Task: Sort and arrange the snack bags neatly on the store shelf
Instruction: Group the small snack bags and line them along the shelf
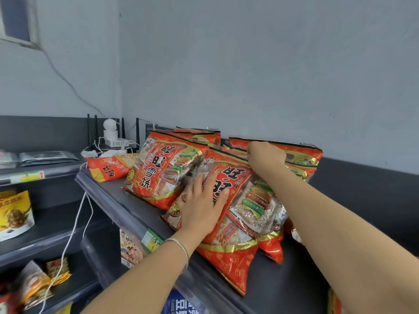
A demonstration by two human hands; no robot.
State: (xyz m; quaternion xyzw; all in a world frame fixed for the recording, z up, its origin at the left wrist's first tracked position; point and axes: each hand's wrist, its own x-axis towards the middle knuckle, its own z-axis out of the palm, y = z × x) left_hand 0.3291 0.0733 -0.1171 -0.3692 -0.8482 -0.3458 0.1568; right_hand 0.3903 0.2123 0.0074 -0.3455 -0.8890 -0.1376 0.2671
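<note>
Several large red snack bags lie on the dark top shelf (283, 298). The nearest red bag (235, 241) lies slanted, its bottom end hanging over the shelf's front edge. My left hand (201, 205) rests flat on its left side, fingers spread. My right hand (265, 157) pinches the top seal of that bag, in front of another red bag (303, 155) against the wall. A second big bag (158, 171) leans to the left, with more behind it. A small red bag (106, 168) lies on its side at the shelf's left end.
A white router with black antennas and a small camera (111, 134) stand in the corner, with white cables (77, 223) hanging down. Lower shelves at left hold a yellow bag (14, 214) and other snacks (36, 284). A price tag (150, 240) sits on the shelf edge.
</note>
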